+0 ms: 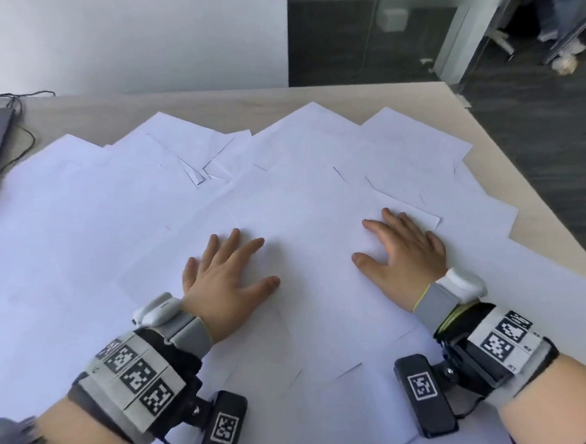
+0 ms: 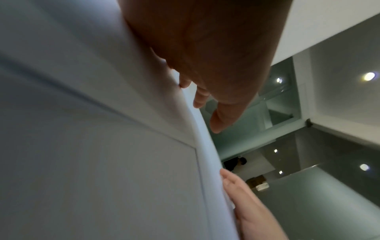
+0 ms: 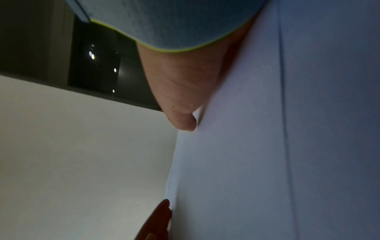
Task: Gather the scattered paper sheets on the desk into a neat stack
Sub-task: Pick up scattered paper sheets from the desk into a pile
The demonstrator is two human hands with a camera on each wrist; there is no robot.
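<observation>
Both grips flat, fingers spread: left hand [image 1: 224,272], right hand [image 1: 404,246] press sheets [image 1: 300,194]. Risk: inward sweep buckles overlaps; 3 o'clock sheets slide off tabletop [image 1: 362,95].

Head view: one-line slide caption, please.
Left hand and right hand press flat on scattered paper sheets covering the desk.
</observation>
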